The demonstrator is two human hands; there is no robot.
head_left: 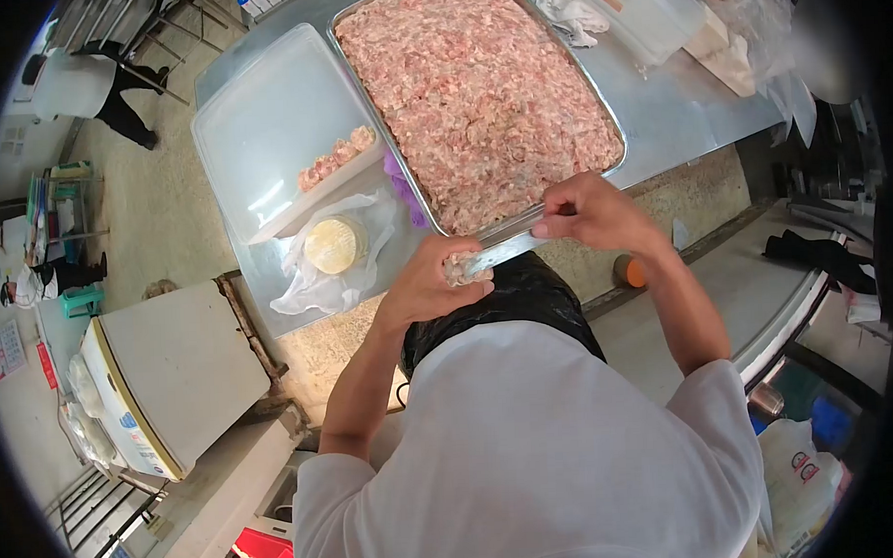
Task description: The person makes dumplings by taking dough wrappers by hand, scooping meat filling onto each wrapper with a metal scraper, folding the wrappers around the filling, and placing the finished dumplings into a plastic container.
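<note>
Before us on the table [677,109], we have the tray [585,75] with minced meat [480,101] in it; left, a container [264,118] holding dumplings [336,160]; nearer us, wrappers [331,246] on a bag [307,289].

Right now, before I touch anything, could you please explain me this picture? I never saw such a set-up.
There is no machine here. A person works with two bare hands, and the one picture comes from a camera worn on the head, looking forward and down. So the white shirt below is the wearer's own.

On the metal table is a big tray of minced meat. Left of it, a clear plastic box holds a short row of filled pieces. Nearer the wearer, a round pale stack sits on thin white plastic.

The left hand holds a small piece with filling; the right hand holds a flat metal strip reaching to it.
</note>
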